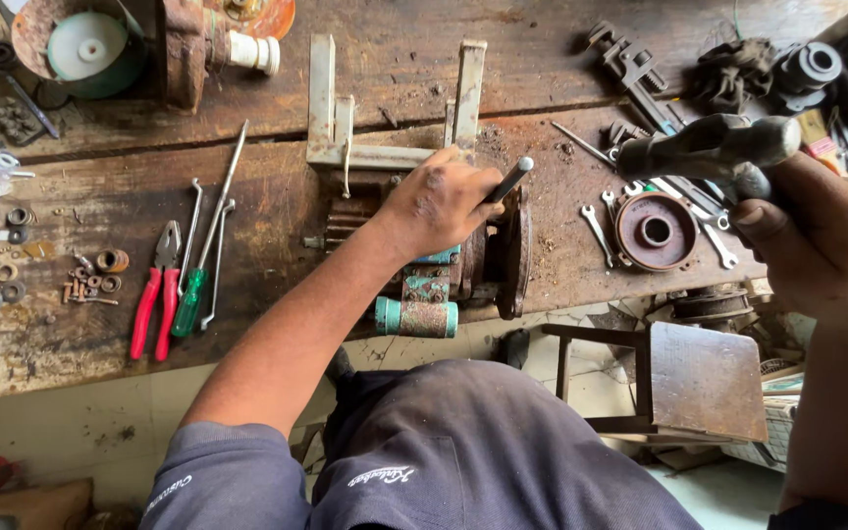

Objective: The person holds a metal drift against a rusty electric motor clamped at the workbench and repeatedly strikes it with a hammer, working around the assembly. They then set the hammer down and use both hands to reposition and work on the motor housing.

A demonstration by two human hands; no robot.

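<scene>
Steel punch slants up-right in the clenched left hand — right hand grips a hammer.

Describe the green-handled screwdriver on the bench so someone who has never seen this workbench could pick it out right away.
Start at the worn wooden workbench and look to its left half, left of the person's left hand. There, red-handled pliers lie beside a few long thin metal tools. The screwdriver lies just right of the pliers, its long shaft pointing away; it alone has a translucent green handle.
</scene>
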